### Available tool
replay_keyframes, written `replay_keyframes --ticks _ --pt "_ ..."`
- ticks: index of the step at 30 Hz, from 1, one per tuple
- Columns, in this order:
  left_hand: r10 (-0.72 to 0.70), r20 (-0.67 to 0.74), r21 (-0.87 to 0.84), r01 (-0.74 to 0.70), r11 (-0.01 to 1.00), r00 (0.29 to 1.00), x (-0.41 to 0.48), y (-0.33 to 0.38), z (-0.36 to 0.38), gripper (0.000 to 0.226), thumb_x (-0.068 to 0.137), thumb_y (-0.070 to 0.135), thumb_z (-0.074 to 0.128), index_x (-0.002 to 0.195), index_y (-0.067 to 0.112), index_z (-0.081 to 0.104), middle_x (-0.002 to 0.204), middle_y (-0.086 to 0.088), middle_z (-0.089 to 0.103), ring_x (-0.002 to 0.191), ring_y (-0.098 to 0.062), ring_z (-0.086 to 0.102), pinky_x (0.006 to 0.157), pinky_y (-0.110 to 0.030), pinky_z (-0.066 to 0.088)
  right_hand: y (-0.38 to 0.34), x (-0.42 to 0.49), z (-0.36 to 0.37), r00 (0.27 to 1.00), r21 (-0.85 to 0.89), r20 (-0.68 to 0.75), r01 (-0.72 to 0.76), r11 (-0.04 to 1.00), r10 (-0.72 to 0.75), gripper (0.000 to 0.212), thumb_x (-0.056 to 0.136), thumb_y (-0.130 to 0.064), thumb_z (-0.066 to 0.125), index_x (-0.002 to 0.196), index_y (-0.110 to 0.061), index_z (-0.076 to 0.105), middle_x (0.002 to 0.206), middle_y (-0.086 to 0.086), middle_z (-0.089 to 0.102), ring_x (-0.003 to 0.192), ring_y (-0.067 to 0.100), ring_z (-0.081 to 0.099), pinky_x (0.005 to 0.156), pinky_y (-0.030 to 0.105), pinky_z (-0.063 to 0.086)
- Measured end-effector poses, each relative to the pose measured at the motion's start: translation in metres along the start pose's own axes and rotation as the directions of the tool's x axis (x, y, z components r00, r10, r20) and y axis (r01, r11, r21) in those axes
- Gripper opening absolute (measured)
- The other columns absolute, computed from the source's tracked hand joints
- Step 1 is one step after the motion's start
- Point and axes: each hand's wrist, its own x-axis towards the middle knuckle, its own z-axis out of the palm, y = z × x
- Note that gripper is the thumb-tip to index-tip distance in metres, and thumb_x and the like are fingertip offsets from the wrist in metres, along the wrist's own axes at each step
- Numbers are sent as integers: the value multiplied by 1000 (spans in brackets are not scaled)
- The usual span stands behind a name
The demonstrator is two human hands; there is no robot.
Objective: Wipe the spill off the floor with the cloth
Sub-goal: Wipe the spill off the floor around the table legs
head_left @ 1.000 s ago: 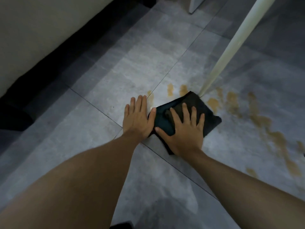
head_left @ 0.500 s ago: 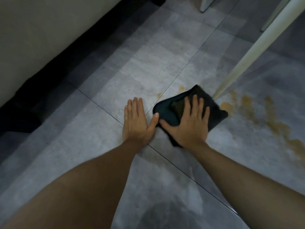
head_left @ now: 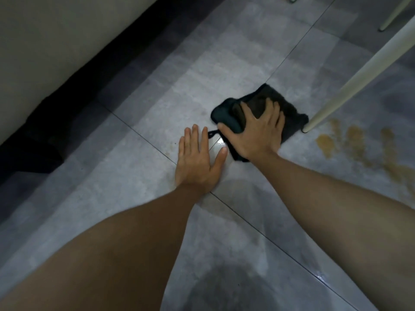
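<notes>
Right hand (head_left: 258, 133) presses down, spread and near flat, on the dark cloth (head_left: 289, 115) at centre-right of frame, pinching nothing, and the brown spill (head_left: 354, 142) lies just right of it past the white leg (head_left: 336, 95), well beyond the flat left hand (head_left: 197, 160) braced on the floor (head_left: 134, 176).

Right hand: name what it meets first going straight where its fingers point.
Way looks free: past the cloth under the right hand, only bare floor. The white leg stands off right, probably missed.

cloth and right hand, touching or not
Touching. The head view shows the right hand spread flat on the dark cloth, pressing it to the floor.
</notes>
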Motion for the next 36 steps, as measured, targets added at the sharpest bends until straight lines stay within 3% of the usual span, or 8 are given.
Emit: replay_keyframes --ticks 3,7,14,21,26,30,32,36 --pt "-7 -12 -43 7 999 1000 1 -1 1 83 95 66 0 160 15 8 169 -6 2 155 -19 -7 125 -40 -3 -14 1 5 997 -44 33 75 996 -74 80 88 -86 22 153 -43 36 169 20 14 155 40 6 125 55 1" --pt "-18 -50 -120 11 993 999 2 -2 3 86 95 66 2 159 10 14 169 -7 9 155 -18 -1 126 -35 -2 24 -56 5 938 -66 -9 346 936 -348 65 96 -74 29 147 -40 49 164 14 32 153 37 20 125 55 13" --pt "-12 4 -72 12 997 1000 4 -2 2 76 98 63 6 160 19 6 169 -4 0 155 -19 -9 125 -40 -4 2 -2 6 997 -95 76 23 995 -15 76 90 -81 23 157 -44 23 171 15 3 156 42 -3 123 60 0" --pt "111 32 -9 -111 994 993 3 -1 1 67 101 57 8 160 26 5 168 8 6 154 -10 -4 125 -46 -3 31 -75 11 937 -68 15 348 935 -348 64 96 -72 34 152 -42 42 168 10 24 155 36 16 125 54 9" --pt "153 49 56 -156 986 987 5 0 0 61 103 51 9 160 29 11 168 9 12 155 -12 0 124 -48 -2 30 -52 5 991 -81 55 129 988 -125 72 93 -77 25 157 -44 28 172 9 8 157 37 2 125 55 0" --pt "184 32 97 -186 978 982 4 -2 0 56 104 45 16 156 27 28 165 1 24 154 -22 13 123 -52 7 61 -116 0 951 -47 10 309 950 -309 65 95 -74 36 151 -42 43 169 8 24 156 36 14 126 54 8" --pt "163 -2 147 -161 976 987 6 3 0 55 103 41 26 152 20 36 160 -8 35 150 -31 25 121 -54 16 101 -143 -9 953 -53 7 302 952 -302 64 95 -75 38 149 -42 46 167 7 28 155 35 18 126 54 11" --pt "233 -55 89 -227 970 971 10 43 3 50 96 34 40 137 8 52 135 -15 58 124 -36 50 109 -51 36 143 -119 -28 999 -104 30 -23 994 26 73 91 -81 27 155 -46 32 171 7 15 157 33 5 126 52 2"
